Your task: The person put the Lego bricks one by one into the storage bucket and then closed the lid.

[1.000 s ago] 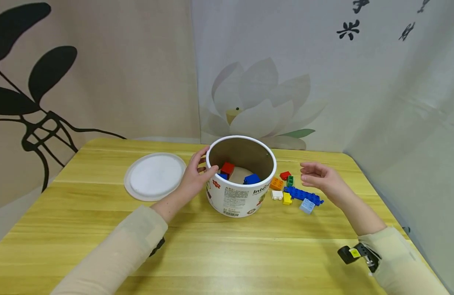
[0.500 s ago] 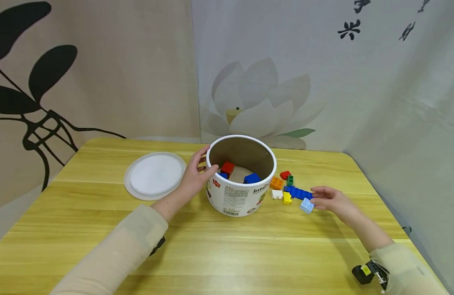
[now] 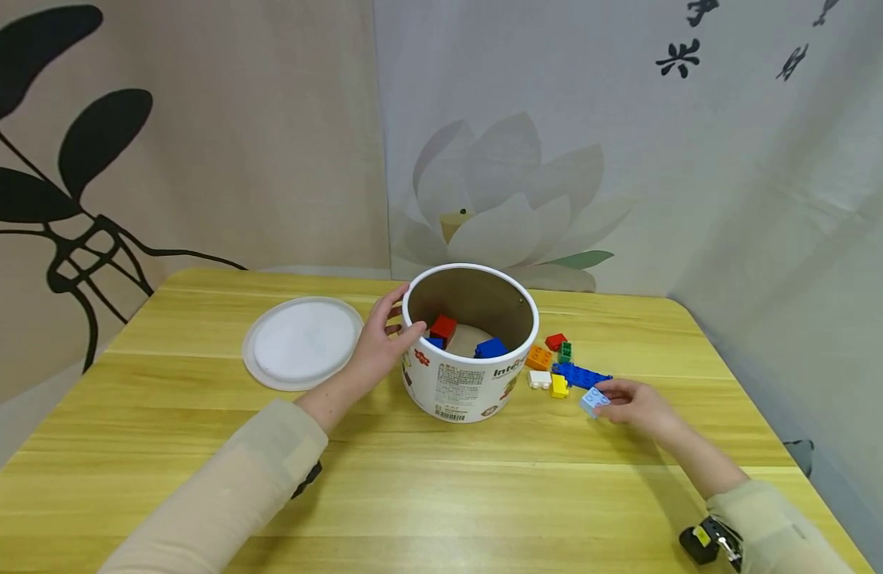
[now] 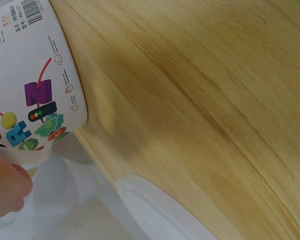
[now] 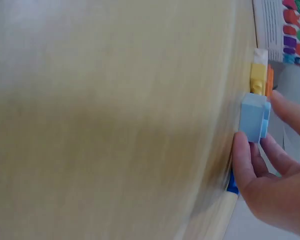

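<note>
A round white bucket with printed sides stands mid-table. My left hand grips its left rim, thumb over the edge and fingers along the outside; in the left wrist view only part of that hand shows beside the printed wall. Inside lie a red block and blue blocks. To the right, my right hand pinches a light blue toy brick between thumb and fingers, seen closer as a pale brick in the right wrist view. Behind it lies a long blue piece.
Near the bucket's right side lie an orange brick, a white brick, a yellow brick, a green brick and a red brick. A round white lid rests on the wooden table at left.
My right hand has come down to the bricks and taken hold of the light blue one, shifting it slightly left. The left hand and the bucket stay in place.
</note>
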Action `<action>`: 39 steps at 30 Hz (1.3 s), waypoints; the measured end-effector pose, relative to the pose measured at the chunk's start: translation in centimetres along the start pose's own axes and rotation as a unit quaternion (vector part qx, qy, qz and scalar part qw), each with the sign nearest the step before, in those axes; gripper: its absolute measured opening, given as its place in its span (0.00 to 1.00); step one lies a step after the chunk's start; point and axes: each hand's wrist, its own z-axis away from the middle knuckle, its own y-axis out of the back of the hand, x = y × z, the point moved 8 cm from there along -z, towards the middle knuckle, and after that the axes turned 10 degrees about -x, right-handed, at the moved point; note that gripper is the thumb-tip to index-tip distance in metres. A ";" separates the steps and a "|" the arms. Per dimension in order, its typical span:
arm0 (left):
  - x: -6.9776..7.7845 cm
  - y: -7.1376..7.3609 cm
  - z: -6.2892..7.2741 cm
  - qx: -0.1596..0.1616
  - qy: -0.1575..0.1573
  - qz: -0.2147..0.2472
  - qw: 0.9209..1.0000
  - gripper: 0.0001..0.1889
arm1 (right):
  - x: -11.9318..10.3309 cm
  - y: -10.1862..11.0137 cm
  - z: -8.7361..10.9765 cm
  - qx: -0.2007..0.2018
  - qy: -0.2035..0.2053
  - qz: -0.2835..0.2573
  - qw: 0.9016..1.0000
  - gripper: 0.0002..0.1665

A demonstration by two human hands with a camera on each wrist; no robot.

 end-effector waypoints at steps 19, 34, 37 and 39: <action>0.0 0.0 0.0 -0.001 0.001 0.000 1.000 0.34 | -1.3 0.1 -0.2 -0.002 0.012 -0.003 1.000 0.30; -0.1 -0.1 -0.1 -0.004 0.003 0.000 1.000 0.34 | -4.0 2.1 0.0 -0.016 0.034 -0.029 0.999 0.30; -0.2 -0.1 -0.2 -0.005 0.004 0.001 1.000 0.33 | -4.6 2.4 0.1 -0.019 0.035 -0.031 0.999 0.30; -0.3 -0.1 -0.2 -0.007 0.006 0.000 1.000 0.33 | -5.1 2.6 0.2 -0.023 0.034 -0.032 0.999 0.30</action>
